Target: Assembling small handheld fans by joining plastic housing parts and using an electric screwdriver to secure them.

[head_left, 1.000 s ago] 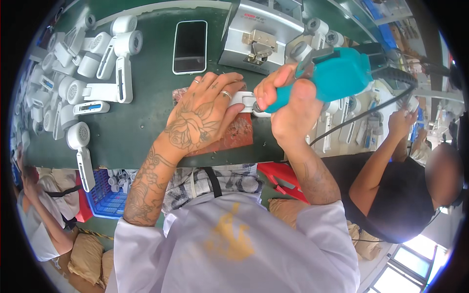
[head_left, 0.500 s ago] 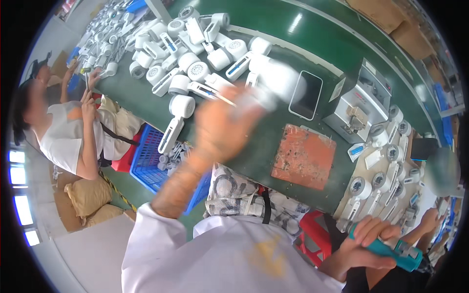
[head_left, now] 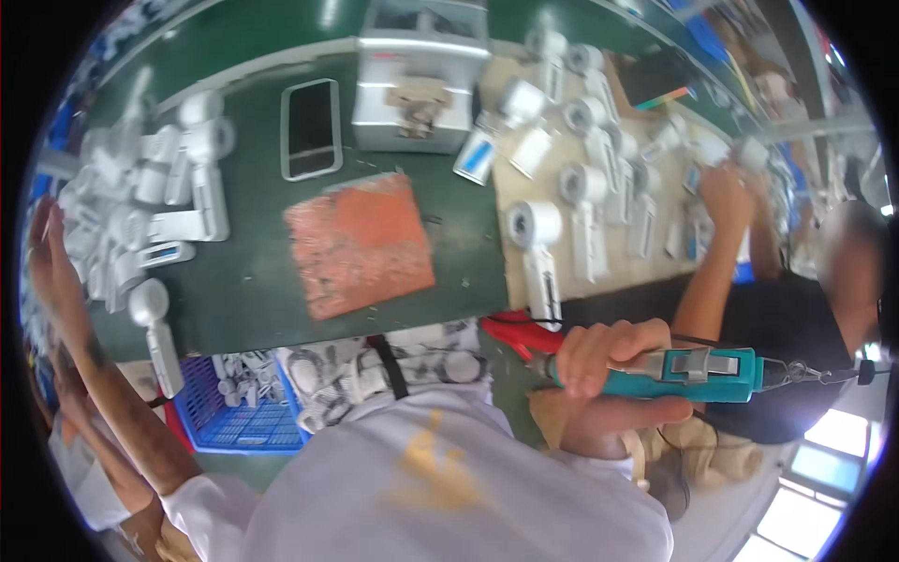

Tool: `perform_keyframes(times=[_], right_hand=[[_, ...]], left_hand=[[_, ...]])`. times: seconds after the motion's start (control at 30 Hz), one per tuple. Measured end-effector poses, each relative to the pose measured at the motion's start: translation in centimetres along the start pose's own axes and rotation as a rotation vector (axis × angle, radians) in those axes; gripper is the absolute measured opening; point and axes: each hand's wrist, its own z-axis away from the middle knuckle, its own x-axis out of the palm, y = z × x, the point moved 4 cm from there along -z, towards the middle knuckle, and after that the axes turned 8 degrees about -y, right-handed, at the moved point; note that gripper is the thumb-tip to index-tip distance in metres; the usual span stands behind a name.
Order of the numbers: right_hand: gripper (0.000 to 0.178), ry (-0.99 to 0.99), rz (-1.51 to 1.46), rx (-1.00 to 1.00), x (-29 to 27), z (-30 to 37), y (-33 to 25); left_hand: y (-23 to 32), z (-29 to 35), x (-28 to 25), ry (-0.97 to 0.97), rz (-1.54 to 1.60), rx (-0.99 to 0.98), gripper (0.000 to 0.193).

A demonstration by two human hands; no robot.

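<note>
**Driver pulled back, left arm swung wide**

The teal electric screwdriver (head_left: 698, 371), a second ago over the bench, now sits low and near, gripped in the right hand (head_left: 609, 389). The left hand (head_left: 51, 262), open and empty, has swung far left beside white handheld units (head_left: 150, 220); the orange mat (head_left: 361, 244) lies bare.

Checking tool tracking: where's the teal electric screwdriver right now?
Head view, lower right: the teal electric screwdriver is gripped in the right hand, off the green table, near the red pliers.

Right grip (head_left: 609, 375) clenched; left arm (head_left: 103, 393) outstretched.
</note>
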Motion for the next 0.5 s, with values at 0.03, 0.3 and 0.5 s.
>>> perform_keyframes(times=[0.03, 0.3, 0.5], right_hand=[[0.082, -0.037, -0.015, 0.015, 0.3, 0.2, -0.4], [0.084, -0.056, -0.069, -0.111, -1.3, 2.5, -3.5], [0.084, -0.009, -0.059, -0.068, -1.7, 3.5, -3.2]], left_hand=[[10.9, 3.5, 2.0, -0.092, 0.042, -0.039, 0.046], [43.4, 20.2, 24.3, -0.907, 0.085, 0.484, 0.040], [43.5, 23.9, 27.5, -0.503, 0.117, 0.485, 0.043]])
